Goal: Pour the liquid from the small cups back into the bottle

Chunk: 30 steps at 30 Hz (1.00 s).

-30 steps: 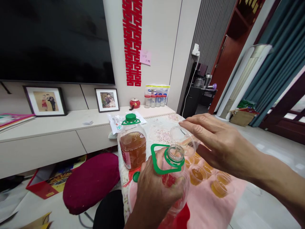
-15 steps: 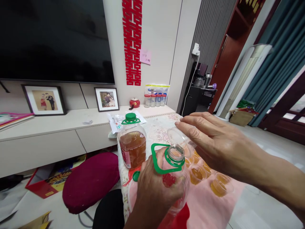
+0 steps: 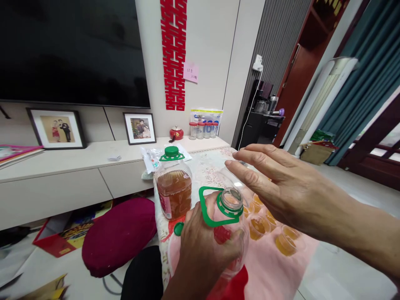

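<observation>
My left hand (image 3: 208, 246) is wrapped around a large clear plastic bottle (image 3: 242, 246) with a green carrying ring and an uncapped mouth. My right hand (image 3: 281, 183), palm down with its thumb hidden, holds what looks like a clear plastic cup (image 3: 229, 179), tilted just behind the bottle's mouth. Its outline is faint, and whether it touches the mouth cannot be told. Several clear cups (image 3: 258, 227) of amber liquid stand on the pink cloth below my right hand. A capped bottle (image 3: 175, 191) of brown liquid is left of my left hand, with a loose green cap (image 3: 178, 228) nearer me.
A flowered tablecloth (image 3: 209, 171) lies under the pink cloth (image 3: 271, 275). Left of the table stands a dark red round stool (image 3: 120, 237). A white cabinet (image 3: 71, 166) along the wall carries picture frames, a red pot (image 3: 176, 133) and red-lidded jars (image 3: 201, 131).
My right hand has shifted slightly left and up with the clear cup, whose tilt has changed a little. My left hand and the bottle have stayed nearly still.
</observation>
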{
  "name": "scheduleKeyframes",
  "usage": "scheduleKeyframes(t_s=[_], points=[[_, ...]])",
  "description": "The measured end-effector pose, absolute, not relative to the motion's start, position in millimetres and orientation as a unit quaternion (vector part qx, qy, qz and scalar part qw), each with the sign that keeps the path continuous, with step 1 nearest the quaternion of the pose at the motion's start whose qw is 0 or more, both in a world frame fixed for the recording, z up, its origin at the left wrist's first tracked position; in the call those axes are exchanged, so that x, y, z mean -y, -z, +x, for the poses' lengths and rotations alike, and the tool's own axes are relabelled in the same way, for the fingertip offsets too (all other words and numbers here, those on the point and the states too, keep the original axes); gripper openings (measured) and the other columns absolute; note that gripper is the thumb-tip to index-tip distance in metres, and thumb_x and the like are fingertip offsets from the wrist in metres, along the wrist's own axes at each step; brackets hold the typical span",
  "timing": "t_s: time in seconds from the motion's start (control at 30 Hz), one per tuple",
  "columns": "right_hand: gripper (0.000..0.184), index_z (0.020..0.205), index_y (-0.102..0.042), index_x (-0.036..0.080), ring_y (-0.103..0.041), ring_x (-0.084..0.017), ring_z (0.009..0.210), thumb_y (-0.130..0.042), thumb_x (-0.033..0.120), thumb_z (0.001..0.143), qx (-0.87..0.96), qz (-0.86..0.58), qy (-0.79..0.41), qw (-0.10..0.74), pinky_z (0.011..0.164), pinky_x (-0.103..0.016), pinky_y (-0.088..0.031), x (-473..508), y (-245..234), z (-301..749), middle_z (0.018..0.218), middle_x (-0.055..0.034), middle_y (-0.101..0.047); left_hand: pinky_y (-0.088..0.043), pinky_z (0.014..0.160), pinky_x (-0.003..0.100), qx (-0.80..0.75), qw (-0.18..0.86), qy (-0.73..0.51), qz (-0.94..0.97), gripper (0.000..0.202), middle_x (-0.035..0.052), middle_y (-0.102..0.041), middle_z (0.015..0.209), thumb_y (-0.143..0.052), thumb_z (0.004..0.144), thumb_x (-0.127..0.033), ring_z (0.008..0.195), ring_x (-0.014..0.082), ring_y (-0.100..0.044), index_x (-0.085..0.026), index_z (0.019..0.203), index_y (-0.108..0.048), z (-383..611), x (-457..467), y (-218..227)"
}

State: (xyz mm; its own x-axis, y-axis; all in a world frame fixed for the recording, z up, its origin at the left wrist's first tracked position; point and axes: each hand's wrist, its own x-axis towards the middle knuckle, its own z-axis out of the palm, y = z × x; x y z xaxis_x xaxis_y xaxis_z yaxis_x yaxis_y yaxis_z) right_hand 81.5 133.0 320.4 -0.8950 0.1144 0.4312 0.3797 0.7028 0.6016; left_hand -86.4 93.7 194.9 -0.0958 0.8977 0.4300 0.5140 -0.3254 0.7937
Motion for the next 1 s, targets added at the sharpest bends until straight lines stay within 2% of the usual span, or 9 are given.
scheduleKeyframes(t_s=[0.2,0.3,0.5,0.83,1.0], points=[[0.044,0.131,-0.061,-0.002,-0.065,-0.041,0.122,-0.058,-0.002,0.088,0.906,-0.14,0.363,0.166,0.103,-0.053,-0.058,-129.9,-323.5,78.9,0.125,-0.0244,-0.068,-0.056,0.077,0.043,-0.531,0.175,-0.504,0.659,0.023,-0.0008,-0.073,0.093,-0.063,0.069,-0.028,0.086,0.0263,-0.071,-0.029,0.092,-0.066,-86.9,-93.8,-192.6],[0.046,0.132,-0.061,0.0,-0.064,-0.04,0.123,-0.057,-0.002,0.087,0.904,-0.138,0.369,0.166,0.104,-0.052,-0.058,-128.8,-325.3,77.1,0.127,-0.0229,-0.069,-0.056,0.079,0.047,-0.542,0.17,-0.503,0.651,0.03,0.0006,-0.07,0.091,-0.065,0.067,-0.028,0.085,0.0274,-0.069,-0.028,0.097,-0.064,-87.8,-94.0,-188.5],[0.045,0.131,-0.061,0.0,-0.064,-0.04,0.125,-0.051,-0.004,0.088,0.908,-0.129,0.366,0.16,0.103,-0.054,-0.059,-129.0,-326.9,75.7,0.128,-0.0233,-0.07,-0.057,0.085,0.047,-0.537,0.165,-0.495,0.663,0.035,0.0021,-0.071,0.098,-0.065,0.069,-0.024,0.092,0.0271,-0.07,-0.027,0.104,-0.065,-89.4,-94.2,-187.3],[0.039,0.13,-0.062,0.0,-0.065,-0.041,0.124,-0.048,-0.002,0.094,0.905,-0.117,0.373,0.168,0.099,-0.054,-0.061,-130.6,-326.8,74.1,0.127,-0.0237,-0.07,-0.056,0.085,0.047,-0.537,0.177,-0.492,0.662,0.035,0.0025,-0.07,0.098,-0.063,0.069,-0.024,0.092,0.0281,-0.068,-0.028,0.104,-0.063,-89.8,-94.9,-187.8],[0.041,0.133,-0.061,0.001,-0.063,-0.04,0.127,-0.047,-0.002,0.094,0.909,-0.117,0.365,0.163,0.101,-0.054,-0.06,-128.2,-327.3,76.4,0.131,-0.0237,-0.068,-0.056,0.086,0.049,-0.535,0.195,-0.49,0.66,0.042,0.0051,-0.072,0.11,-0.064,0.07,-0.026,0.097,0.0297,-0.069,-0.027,0.111,-0.062,-90.7,-93.3,-186.5]])
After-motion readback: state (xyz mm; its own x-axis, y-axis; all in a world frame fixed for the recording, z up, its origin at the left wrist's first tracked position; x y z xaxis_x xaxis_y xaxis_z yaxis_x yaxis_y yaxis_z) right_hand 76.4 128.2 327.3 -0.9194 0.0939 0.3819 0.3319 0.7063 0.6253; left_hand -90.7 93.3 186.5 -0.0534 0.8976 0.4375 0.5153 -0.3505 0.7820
